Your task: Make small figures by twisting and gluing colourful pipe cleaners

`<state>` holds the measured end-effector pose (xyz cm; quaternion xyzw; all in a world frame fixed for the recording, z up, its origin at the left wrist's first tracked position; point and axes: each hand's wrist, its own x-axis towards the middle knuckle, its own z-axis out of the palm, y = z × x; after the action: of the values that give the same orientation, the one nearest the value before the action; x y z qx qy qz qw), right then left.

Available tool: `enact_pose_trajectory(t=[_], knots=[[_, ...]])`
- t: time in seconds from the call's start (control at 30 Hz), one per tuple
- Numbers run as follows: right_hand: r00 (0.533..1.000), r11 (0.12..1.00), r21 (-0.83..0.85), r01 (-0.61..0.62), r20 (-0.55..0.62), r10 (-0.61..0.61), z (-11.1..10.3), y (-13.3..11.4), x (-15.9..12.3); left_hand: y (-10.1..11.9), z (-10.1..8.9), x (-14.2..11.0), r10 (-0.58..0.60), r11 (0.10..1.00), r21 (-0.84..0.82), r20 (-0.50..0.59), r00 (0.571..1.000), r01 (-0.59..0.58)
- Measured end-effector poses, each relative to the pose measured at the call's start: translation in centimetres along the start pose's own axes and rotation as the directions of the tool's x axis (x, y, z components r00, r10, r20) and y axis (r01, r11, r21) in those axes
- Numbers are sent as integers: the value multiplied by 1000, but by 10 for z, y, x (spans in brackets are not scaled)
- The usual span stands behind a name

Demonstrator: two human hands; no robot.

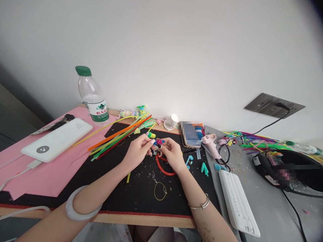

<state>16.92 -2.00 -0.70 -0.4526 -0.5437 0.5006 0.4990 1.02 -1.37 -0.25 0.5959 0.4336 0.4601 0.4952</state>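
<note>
Black matting [121, 201] is lying beneath your left hand [137, 150] and right hand [174, 154], which are both pinching the small colourful fuzzy piece [159, 142] between them, its long axis seemingly running crosswise.

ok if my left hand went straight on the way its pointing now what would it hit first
Past the colourful craft piece at its fingertips, your left hand would probably meet your right hand first, though depth is hard to judge from this one view.
</note>
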Motion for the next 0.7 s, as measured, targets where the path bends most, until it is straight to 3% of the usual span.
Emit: enact_pose_trajectory(t=[0.7], knots=[[1000,1000,-10,19,13,-19,0,0,0,4,-1,-1,-16,1000,12,12,1000,16]])
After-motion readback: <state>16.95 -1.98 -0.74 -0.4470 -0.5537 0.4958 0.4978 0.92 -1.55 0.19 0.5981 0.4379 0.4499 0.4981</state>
